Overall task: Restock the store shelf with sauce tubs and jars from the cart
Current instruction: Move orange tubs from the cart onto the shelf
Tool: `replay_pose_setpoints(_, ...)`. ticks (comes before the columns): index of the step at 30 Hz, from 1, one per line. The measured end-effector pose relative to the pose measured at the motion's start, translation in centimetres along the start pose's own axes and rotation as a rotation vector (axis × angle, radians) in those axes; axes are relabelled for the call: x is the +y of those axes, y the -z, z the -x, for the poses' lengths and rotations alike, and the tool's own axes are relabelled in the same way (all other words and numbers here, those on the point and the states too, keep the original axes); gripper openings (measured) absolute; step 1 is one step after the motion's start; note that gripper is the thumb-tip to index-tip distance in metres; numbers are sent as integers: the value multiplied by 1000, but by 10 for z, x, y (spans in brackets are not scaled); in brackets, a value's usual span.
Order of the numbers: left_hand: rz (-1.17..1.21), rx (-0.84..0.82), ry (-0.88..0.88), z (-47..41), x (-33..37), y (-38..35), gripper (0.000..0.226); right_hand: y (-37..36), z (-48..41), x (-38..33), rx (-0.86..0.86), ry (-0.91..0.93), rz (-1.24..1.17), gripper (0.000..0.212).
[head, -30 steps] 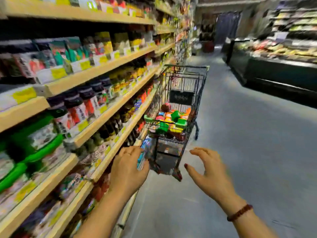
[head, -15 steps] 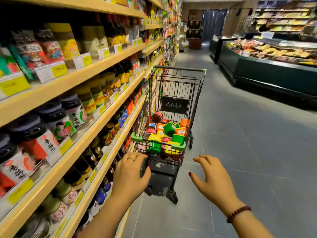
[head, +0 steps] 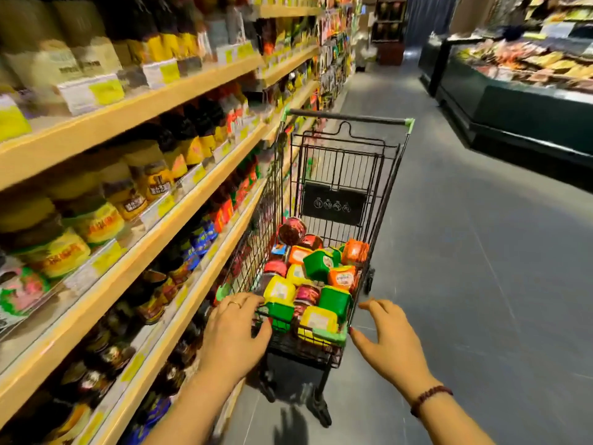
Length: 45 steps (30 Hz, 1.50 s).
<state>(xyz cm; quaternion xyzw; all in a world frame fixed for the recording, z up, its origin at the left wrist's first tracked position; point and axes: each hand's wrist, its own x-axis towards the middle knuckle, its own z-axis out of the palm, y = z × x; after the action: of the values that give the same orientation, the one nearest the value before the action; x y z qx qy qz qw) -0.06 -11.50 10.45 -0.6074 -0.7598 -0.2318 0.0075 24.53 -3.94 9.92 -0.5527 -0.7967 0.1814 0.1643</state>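
The tubs (head: 333, 301) and jars (head: 292, 231) lay heaped in the cart (head: 346, 117), which stood in the aisle just beside the shelf (head: 128, 117). Our left grip (head: 236, 335) curled over the cart's near rim. Our right grip (head: 390, 345) hung wide by the near right corner, fingers spread, holding nothing.

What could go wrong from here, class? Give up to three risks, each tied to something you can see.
1. The tubs are heaped to the near rim of the cart; a jolt could tip one out.
2. Only the left hand holds the cart; the right hand is open beside it, so it may swerve.
3. The cart stands close beside the shelf and could clip it.
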Motion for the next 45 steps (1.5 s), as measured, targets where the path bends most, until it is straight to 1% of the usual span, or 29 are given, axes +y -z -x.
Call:
replay_pose_setpoints(2,18,-17,11,-25,4,-16,31,-2,-33,12,-35,-4,-24,49)
replay_pose_setpoints(8,38,-145,51,-83,2,-56,32,-19,-103,30,-124,-27,-106,50)
replay_pose_setpoints(12,37,-200,68,-127,-7,-85,35,-37,-151,39,-180,-74,-136,50)
replay_pose_setpoints(14,56,-257,57,-150,-13,-102,37,-47,-177,41,-197,-112,-170,48)
replay_pose_setpoints(17,25,-338,23,-187,-23,-130,45,-66,-216,45,-207,-202,-228,45)
replay_pose_setpoints(19,9,-343,-12,-212,-29,-147,49,-80,-241,50,-212,-277,-252,45)
replay_pose_setpoints(22,13,-346,-70,-243,-45,-177,39,-101,-272,55,-234,-411,-342,47)
replay_pose_setpoints(25,-27,-447,-138,-269,-55,-194,25,-125,-293,64,-212,-549,-421,62)
replay_pose_setpoints(26,-37,-467,-148,-275,-59,-201,26,-133,-298,68,-218,-595,-437,60)
replay_pose_setpoints(28,0,-544,-117,-282,-62,-210,31,-143,-303,74,-211,-658,-419,55)
replay_pose_setpoints(31,58,-626,-21,-283,-64,-226,41,-154,-310,84,-215,-741,-389,57)
replay_pose_setpoints(35,119,-669,55,-280,-69,-243,40,-168,-323,95,-256,-825,-407,79)
replay_pose_setpoints(39,146,-665,197,-274,-76,-252,39,-179,-335,106,-319,-868,-406,89)
replay_pose_setpoints(41,127,-705,245,-271,-78,-255,41,-183,-341,110,-377,-877,-397,92)
replay_pose_setpoints(42,115,-734,253,-270,-78,-258,42,-186,-343,113,-405,-878,-391,91)
replay_pose_setpoints(45,131,-786,257,-268,-76,-267,43,-192,-348,119,-456,-878,-358,76)
